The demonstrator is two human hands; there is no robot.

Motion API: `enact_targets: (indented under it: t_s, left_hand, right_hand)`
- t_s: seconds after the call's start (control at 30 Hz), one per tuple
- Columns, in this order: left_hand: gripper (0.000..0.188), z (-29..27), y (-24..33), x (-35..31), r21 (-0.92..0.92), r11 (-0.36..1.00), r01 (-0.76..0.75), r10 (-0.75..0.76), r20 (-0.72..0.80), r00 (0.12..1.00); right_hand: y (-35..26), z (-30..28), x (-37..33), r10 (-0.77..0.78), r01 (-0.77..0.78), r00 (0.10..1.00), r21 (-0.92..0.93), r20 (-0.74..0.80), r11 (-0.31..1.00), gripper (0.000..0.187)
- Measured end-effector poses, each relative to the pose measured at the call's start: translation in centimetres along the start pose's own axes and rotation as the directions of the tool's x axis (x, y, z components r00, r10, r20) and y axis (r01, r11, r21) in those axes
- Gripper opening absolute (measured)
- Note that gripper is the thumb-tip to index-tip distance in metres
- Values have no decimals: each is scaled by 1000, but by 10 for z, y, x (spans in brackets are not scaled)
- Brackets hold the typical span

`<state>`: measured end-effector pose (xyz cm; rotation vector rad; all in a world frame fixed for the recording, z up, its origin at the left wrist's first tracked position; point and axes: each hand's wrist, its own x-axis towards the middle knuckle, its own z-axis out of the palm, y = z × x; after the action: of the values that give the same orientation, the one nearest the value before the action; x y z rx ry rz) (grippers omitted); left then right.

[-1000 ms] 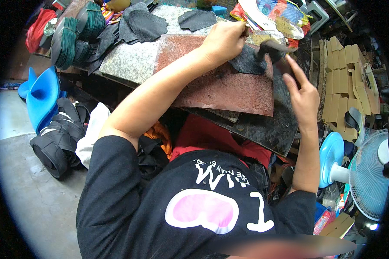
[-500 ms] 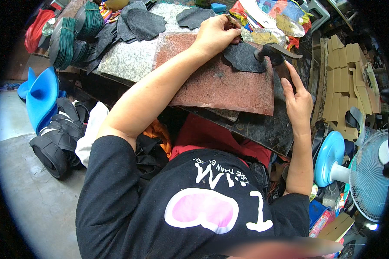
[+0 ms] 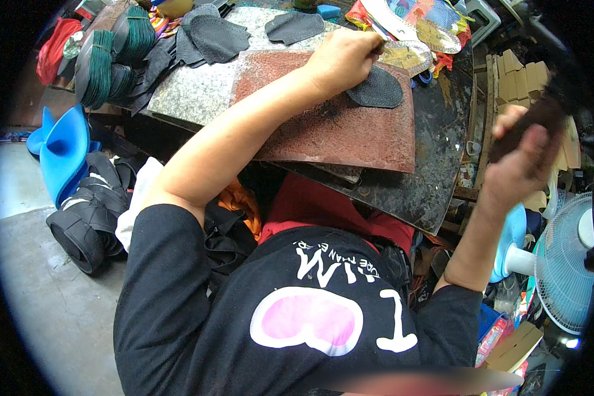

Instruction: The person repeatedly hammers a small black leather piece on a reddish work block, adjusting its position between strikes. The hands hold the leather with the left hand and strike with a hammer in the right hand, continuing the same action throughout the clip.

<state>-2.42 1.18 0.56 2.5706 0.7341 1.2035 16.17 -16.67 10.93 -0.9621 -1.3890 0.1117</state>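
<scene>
one black piece (image 3: 380,91) beside left fingers (image 3: 368,51)

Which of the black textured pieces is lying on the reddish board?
The black piece next to the left hand, its rounded end pointing right. Only it lies on the reddish board; the other black pieces lie farther left.

Tabletop (image 3: 435,198) ahead of me, a board (image 3: 290,135) across its middle.
On my feed, a cut piece (image 3: 381,90) lies on the board's right half, left fingers (image 3: 366,50) just beyond it; boxes (image 3: 518,80) stand right of the tabletop, behind right fingers (image 3: 509,119); cord coils (image 3: 98,71) sit far left; a fan (image 3: 563,264) stands nearer, right.
</scene>
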Motion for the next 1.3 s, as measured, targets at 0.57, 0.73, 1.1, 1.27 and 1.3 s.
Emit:
enact_targets:
  t_s: [0.57, 0.73, 1.1, 1.27, 1.3]
  left_hand:
    - [16, 8, -23, -12, -753, 461, 470, -519, 201, 831]
    - [18, 12, -25, -12, -660, 592, 463, -484, 168, 859]
    - [17, -2, -3, 1, -82, 996, 41, -41, 8, 999]
    - [13, 4, 7, 3, -49, 999, -8, 9, 23, 1000]
    - [13, 5, 7, 1, -72, 997, 35, -35, 9, 999]
  right_hand:
    - [50, 0, -64, 561, -236, 794, -732, 234, 639, 43]
    - [60, -8, -72, 585, -273, 778, -717, 228, 642, 43]
    - [8, -1, -4, 157, -162, 986, -82, -63, 983, 43]
    - [29, 10, -22, 399, -343, 898, -273, 187, 899, 43]
    - [34, 5, -30, 655, -591, 724, -296, 216, 751, 42]
